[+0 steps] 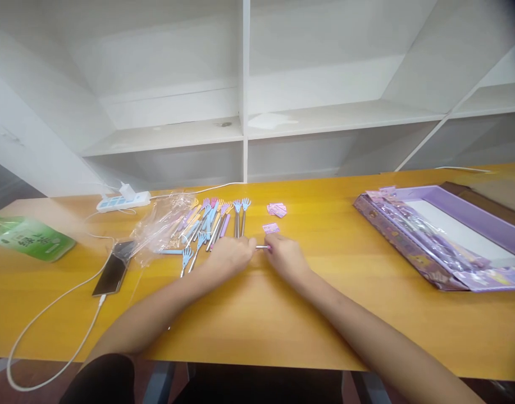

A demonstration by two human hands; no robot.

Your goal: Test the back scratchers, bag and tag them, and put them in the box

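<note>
Left hand (234, 252) and right hand (285, 258) are both closed, gripping opposite ends of a slim metal rod (260, 247) just nearside of the lone card (270, 228). Smooth metal could slip; a sudden jerk could knock the card.

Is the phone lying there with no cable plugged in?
No, a white cable is plugged into the near end of the phone.

Bright, even indoor light, soft glare on the yellow tabletop (324, 325), stretched edges, slightly soft hands (234, 252).
</note>
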